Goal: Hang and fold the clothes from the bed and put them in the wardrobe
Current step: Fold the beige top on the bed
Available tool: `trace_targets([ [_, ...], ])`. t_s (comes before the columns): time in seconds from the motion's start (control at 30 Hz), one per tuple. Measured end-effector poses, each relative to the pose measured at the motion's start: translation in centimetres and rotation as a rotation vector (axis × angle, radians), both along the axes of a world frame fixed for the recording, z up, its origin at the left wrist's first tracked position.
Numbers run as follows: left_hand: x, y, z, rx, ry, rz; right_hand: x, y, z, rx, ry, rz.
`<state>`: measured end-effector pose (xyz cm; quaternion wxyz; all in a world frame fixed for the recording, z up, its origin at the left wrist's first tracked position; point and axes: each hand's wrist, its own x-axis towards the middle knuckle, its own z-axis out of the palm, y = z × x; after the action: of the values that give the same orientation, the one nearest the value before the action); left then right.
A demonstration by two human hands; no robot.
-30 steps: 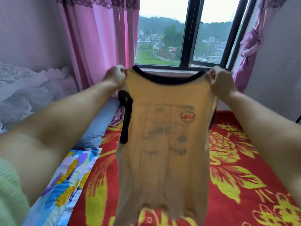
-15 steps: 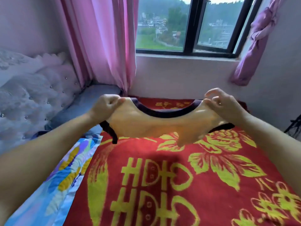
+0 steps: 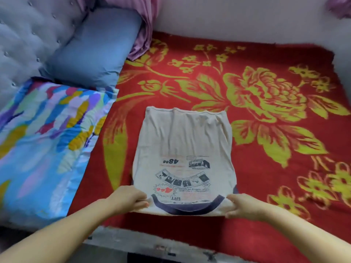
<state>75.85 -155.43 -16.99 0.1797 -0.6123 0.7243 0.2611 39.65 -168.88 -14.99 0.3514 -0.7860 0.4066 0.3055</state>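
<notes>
Head view: your left hand (image 3: 131, 197) and right hand (image 3: 242, 206) each pinch a shoulder of the cream T-shirt (image 3: 183, 149), spread print-up on the red floral blanket (image 3: 266, 95), likely flattened for folding. Collar lies near the bed's front edge; bare blanket surrounds the hem.

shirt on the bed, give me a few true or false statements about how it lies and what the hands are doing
1. The shirt lies spread flat on the red blanket. True.
2. Its dark-trimmed neckline points toward the window wall. False: the neckline is at the near edge, by the person.
3. The left hand and right hand each grip a shoulder of the shirt. True.
4. The shirt overlaps the colourful pillow. False: it lies apart, to the pillow's right.
5. The printed side faces up. True.
</notes>
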Motion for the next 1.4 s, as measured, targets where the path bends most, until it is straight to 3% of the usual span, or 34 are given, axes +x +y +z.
trace_targets([
  [0.2, -0.1, 2.1, -5.5, 0.12, 0.06, 0.026, -1.5, 1.4, -5.9, 0.127, 0.038, 0.066],
  [0.3, 0.3, 0.8, -7.1, 0.176, 0.065, -0.002, -1.4, 0.5, -8.2, 0.153, 0.06, 0.105],
  [0.4, 1.6, -3.6, -7.6, 0.164, 0.084, 0.072, -0.1, -2.9, -9.4, 0.138, 0.07, 0.009],
  [0.63, 8.0, -24.7, -6.2, -0.214, 0.076, 0.275, 7.6, -22.3, -7.8, -0.282, -0.05, -0.349],
  [0.73, 9.5, -32.3, -6.4, -0.523, 0.285, 0.624, 11.3, -27.7, -7.6, -0.654, -0.298, -0.801],
  [0.8, 9.0, -34.2, -8.2, -0.602, 0.504, 0.909, 12.7, -28.6, -8.7, -0.75, -0.406, -0.927],
  [0.87, 7.5, -32.7, -11.1, -0.546, 0.502, 0.976, 12.7, -26.8, -11.4, -0.693, -0.348, -0.835],
  [0.97, 5.6, -24.7, -16.3, -0.362, 0.298, 1.002, 9.7, -20.5, -16.0, -0.602, -0.118, -0.793],
  [1.07, 5.3, -15.5, -20.0, -0.24, 0.105, 1.171, 4.9, -14.5, -19.2, -0.512, -0.008, -1.073],
  [1.13, 5.6, -11.7, -21.3, -0.15, 0.085, 1.298, 2.4, -12.4, -20.1, -0.373, 0.015, -1.229],
  [1.3, 6.8, -11.1, -21.1, -0.076, 0.474, 1.499, 1.0, -12.6, -20.0, -0.038, -0.076, -1.371],
  [1.4, 7.3, -11.8, -20.4, -0.098, 0.601, 1.598, 1.5, -13.7, -19.2, 0.076, -0.2, -1.378],
])
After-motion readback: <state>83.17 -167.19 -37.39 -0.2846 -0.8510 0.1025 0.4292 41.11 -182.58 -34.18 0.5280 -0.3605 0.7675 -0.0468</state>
